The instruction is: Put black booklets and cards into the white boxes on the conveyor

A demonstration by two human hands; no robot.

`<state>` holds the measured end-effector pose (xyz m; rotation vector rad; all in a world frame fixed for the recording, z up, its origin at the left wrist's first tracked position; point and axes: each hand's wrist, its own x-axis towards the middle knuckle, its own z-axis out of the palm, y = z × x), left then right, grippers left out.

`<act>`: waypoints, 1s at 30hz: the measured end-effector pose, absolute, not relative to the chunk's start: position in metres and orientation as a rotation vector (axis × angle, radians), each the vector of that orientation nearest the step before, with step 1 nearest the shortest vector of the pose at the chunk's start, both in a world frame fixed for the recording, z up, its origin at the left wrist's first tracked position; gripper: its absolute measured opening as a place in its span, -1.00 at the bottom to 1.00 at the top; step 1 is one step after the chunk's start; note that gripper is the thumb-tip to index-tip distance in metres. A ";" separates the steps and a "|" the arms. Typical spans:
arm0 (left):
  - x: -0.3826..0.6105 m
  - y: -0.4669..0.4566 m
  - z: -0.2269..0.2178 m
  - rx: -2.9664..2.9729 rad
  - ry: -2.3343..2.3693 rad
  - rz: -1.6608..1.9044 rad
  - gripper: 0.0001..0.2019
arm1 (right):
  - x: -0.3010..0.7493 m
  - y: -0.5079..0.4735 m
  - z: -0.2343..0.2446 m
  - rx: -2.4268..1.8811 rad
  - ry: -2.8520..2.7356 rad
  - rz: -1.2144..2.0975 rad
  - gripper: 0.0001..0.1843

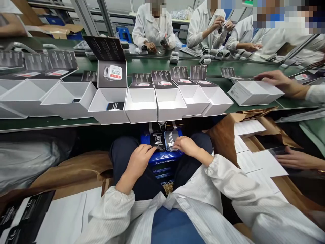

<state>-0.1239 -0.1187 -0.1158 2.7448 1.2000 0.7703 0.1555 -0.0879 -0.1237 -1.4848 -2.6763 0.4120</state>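
Note:
My left hand (139, 159) curls over a small black booklet (157, 140) lying on a blue bin (162, 156) between my knees. My right hand (186, 145) pinches a second dark booklet (171, 139) beside the first. Both hands sit below the table edge, in front of a row of open white boxes (141, 105) with black lids on the green conveyor (45, 122). One open box (109, 106) has a black booklet inside.
A co-worker's hand (273, 78) rests on a closed white box (250, 92) at right; another hand (296, 158) lies over white sheets in a brown carton (256, 142). People in white coats work across the belt. Brown cartons stand at my left.

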 end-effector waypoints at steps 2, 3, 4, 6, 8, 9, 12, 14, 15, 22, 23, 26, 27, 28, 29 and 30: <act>-0.121 -0.123 -0.105 2.727 1.103 0.848 -0.67 | 0.158 -0.086 -0.112 -1.469 -2.489 0.560 -0.73; -0.119 -0.125 -0.098 2.708 1.065 0.891 -0.69 | 0.157 -0.088 -0.101 -1.470 -2.372 0.604 -0.67; -0.116 -0.125 -0.089 2.686 1.030 0.943 -0.71 | 0.155 -0.092 -0.088 -1.459 -2.267 0.630 -0.61; -0.110 -0.125 -0.068 2.635 0.962 1.068 -0.74 | 0.146 -0.104 -0.056 -1.367 -2.165 0.657 -0.55; -0.104 -0.121 -0.042 2.593 0.902 1.223 -0.75 | 0.132 -0.116 -0.021 -1.209 -2.225 0.652 -0.59; -0.103 -0.119 -0.028 2.580 0.897 1.313 -0.74 | 0.124 -0.119 -0.005 -1.130 -2.280 0.610 -0.62; -0.106 -0.108 0.004 2.498 1.107 1.704 -0.67 | 0.096 -0.106 0.029 -0.986 -2.345 0.268 -0.66; -0.113 -0.100 0.006 2.358 1.338 1.961 -0.65 | 0.078 -0.079 0.039 -0.999 -2.302 -0.006 -0.66; -0.116 -0.097 -0.001 2.297 1.426 1.995 -0.67 | 0.070 -0.062 0.041 -1.020 -2.299 -0.111 -0.66; -0.110 -0.113 -0.131 2.512 1.384 0.610 -0.50 | 0.077 -0.035 -0.008 -0.919 -2.327 -0.306 -0.78; -0.104 -0.117 -0.145 2.502 1.408 0.437 -0.41 | 0.086 -0.045 -0.025 -0.919 -2.362 -0.284 -0.79; -0.088 -0.119 -0.165 2.462 1.499 0.080 -0.33 | 0.117 -0.079 -0.082 -1.171 -2.547 -0.236 -0.81; -0.084 -0.117 -0.165 2.459 1.508 0.024 -0.36 | 0.126 -0.088 -0.100 -1.293 -2.605 -0.218 -0.79; -0.081 -0.115 -0.164 2.466 1.507 -0.004 -0.40 | 0.133 -0.095 -0.116 -1.398 -2.652 -0.195 -0.78; -0.079 -0.113 -0.163 2.486 1.497 -0.011 -0.45 | 0.140 -0.101 -0.129 -1.462 -2.694 -0.168 -0.77; -0.078 -0.112 -0.160 2.513 1.487 -0.001 -0.50 | 0.144 -0.104 -0.139 -1.479 -2.735 -0.140 -0.77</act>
